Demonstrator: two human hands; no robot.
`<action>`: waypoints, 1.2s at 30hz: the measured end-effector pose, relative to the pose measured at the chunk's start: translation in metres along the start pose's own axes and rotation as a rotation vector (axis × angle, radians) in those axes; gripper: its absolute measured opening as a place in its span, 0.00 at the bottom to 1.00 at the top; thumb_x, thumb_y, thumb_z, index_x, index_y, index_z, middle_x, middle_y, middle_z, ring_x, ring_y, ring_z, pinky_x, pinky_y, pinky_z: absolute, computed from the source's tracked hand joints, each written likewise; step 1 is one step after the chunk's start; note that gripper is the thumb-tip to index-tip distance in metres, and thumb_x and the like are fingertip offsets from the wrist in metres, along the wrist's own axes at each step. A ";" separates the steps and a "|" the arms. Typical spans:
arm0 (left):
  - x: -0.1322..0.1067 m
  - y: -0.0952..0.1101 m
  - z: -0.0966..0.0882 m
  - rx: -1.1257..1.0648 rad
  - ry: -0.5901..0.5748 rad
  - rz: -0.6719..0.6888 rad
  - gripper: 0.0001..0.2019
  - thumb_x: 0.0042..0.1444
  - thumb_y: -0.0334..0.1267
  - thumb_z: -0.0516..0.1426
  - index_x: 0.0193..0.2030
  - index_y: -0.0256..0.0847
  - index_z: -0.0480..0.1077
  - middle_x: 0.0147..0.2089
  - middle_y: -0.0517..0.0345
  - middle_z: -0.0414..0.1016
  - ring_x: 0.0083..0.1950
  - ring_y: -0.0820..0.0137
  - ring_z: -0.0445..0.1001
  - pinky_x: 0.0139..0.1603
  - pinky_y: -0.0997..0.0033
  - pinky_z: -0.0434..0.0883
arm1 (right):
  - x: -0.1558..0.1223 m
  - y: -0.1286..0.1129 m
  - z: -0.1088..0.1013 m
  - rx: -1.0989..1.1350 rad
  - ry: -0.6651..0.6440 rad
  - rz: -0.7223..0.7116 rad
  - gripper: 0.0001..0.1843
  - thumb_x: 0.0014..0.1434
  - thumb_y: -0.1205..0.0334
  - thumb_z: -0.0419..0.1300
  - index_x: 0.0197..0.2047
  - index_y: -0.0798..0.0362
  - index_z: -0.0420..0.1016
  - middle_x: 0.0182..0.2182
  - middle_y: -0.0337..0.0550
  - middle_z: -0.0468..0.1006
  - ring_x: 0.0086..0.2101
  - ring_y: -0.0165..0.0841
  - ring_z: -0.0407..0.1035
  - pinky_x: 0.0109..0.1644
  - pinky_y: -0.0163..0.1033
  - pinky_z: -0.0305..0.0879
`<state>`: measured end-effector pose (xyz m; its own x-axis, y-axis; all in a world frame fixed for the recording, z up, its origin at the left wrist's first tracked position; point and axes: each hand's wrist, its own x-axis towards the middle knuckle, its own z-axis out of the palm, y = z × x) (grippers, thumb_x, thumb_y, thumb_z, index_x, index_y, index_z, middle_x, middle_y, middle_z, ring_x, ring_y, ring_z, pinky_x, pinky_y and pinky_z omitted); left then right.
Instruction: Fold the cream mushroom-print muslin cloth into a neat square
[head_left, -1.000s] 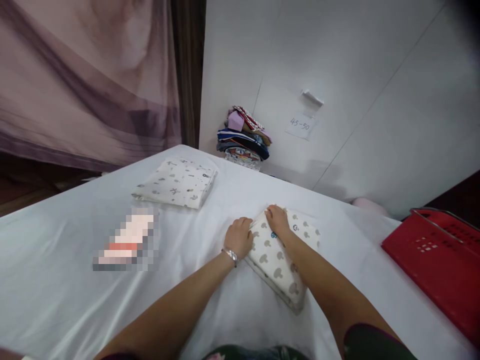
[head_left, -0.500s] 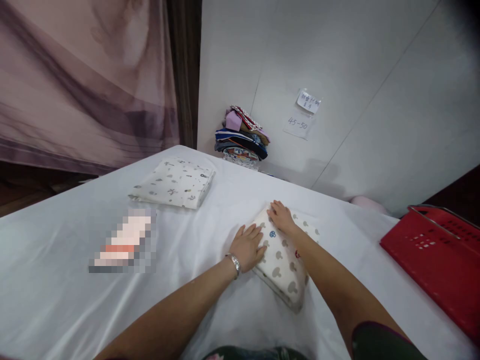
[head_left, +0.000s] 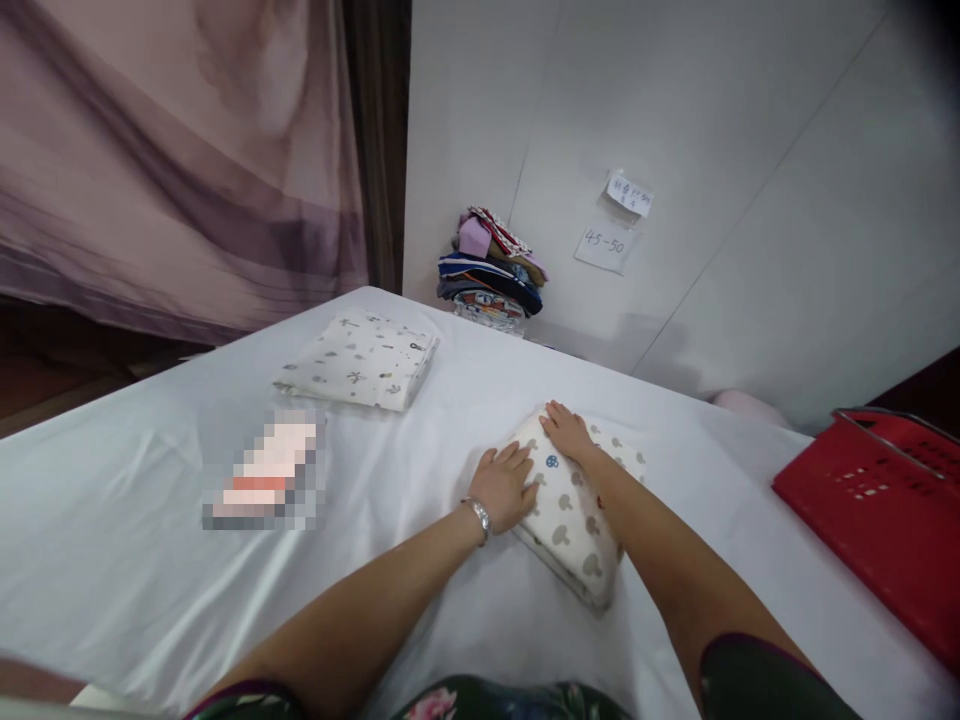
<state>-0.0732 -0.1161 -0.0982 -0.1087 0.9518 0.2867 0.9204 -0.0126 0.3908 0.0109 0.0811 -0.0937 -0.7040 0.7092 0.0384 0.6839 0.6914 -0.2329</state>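
A folded white cloth with grey mushroom prints [head_left: 574, 510] lies in front of me on the white sheet [head_left: 360, 610]. On its left edge rests my left hand [head_left: 504, 487], fingers spread, a silver bracelet at the wrist. My right hand [head_left: 568, 432] lies flat over the cloth's far corner, its fingers stretched out. Part of the cloth is hidden under my right forearm. Farther off to the left is another folded white cloth with small grey prints [head_left: 360, 362], which neither hand touches.
A blurred-out flat item [head_left: 270, 470] lies on the left. At the right stands a red basket [head_left: 862, 530] with a metal handle. A stack of folded clothes [head_left: 491, 270] sits by the wall, where paper notes [head_left: 604, 245] hang. A pinkish curtain [head_left: 172, 150] covers the left side.
Both hands keep their places on the mushroom-print cloth. The whole view has shifted slightly, with things appearing a little farther right.
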 end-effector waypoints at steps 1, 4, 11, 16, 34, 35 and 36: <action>0.000 0.000 -0.001 0.003 0.002 0.000 0.17 0.57 0.43 0.48 0.51 0.44 0.65 0.60 0.55 0.63 0.63 0.62 0.53 0.59 0.53 0.52 | -0.002 0.000 -0.002 0.008 -0.003 0.003 0.26 0.62 0.53 0.43 0.61 0.54 0.55 0.61 0.50 0.53 0.60 0.38 0.45 0.60 0.50 0.42; 0.000 0.000 -0.002 -0.001 0.007 0.001 0.16 0.57 0.43 0.48 0.50 0.43 0.65 0.59 0.55 0.63 0.63 0.63 0.53 0.59 0.53 0.53 | -0.015 0.000 -0.005 0.019 0.025 0.015 0.29 0.61 0.53 0.44 0.63 0.56 0.50 0.63 0.51 0.49 0.62 0.40 0.41 0.61 0.52 0.39; 0.001 0.000 -0.005 -0.027 0.004 -0.001 0.15 0.55 0.41 0.49 0.49 0.44 0.67 0.59 0.56 0.64 0.63 0.63 0.54 0.58 0.54 0.54 | -0.049 0.000 -0.004 0.263 0.061 0.064 0.28 0.60 0.51 0.48 0.61 0.52 0.56 0.61 0.47 0.54 0.61 0.37 0.46 0.62 0.48 0.41; -0.002 0.000 -0.007 -0.040 -0.002 -0.007 0.14 0.56 0.41 0.48 0.48 0.46 0.67 0.59 0.57 0.64 0.63 0.64 0.55 0.59 0.54 0.53 | -0.078 0.025 -0.013 0.492 0.298 0.189 0.29 0.56 0.49 0.51 0.59 0.50 0.59 0.60 0.43 0.57 0.60 0.36 0.49 0.63 0.46 0.45; 0.015 -0.028 -0.015 -0.249 -0.083 -0.498 0.25 0.56 0.46 0.47 0.58 0.38 0.60 0.54 0.49 0.69 0.52 0.62 0.68 0.51 0.66 0.63 | -0.166 0.048 -0.003 1.403 0.388 0.737 0.52 0.45 0.51 0.65 0.65 0.47 0.39 0.54 0.50 0.66 0.47 0.41 0.68 0.42 0.44 0.72; 0.016 -0.028 -0.017 -0.254 -0.098 -0.512 0.25 0.55 0.46 0.48 0.58 0.38 0.60 0.54 0.49 0.69 0.52 0.62 0.69 0.51 0.66 0.63 | -0.164 0.048 -0.003 1.390 0.368 0.735 0.52 0.44 0.50 0.66 0.65 0.46 0.39 0.54 0.50 0.67 0.46 0.42 0.69 0.40 0.44 0.72; 0.017 -0.028 -0.019 -0.257 -0.109 -0.525 0.25 0.55 0.45 0.48 0.58 0.38 0.60 0.53 0.48 0.69 0.52 0.62 0.69 0.50 0.66 0.63 | -0.160 0.048 -0.005 1.375 0.349 0.733 0.53 0.43 0.51 0.67 0.65 0.46 0.39 0.53 0.50 0.67 0.44 0.42 0.70 0.39 0.44 0.72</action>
<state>-0.1079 -0.1051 -0.0877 -0.4727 0.8768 -0.0886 0.6319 0.4073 0.6594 0.1578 0.0014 -0.1067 -0.1075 0.9461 -0.3055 0.0187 -0.3053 -0.9521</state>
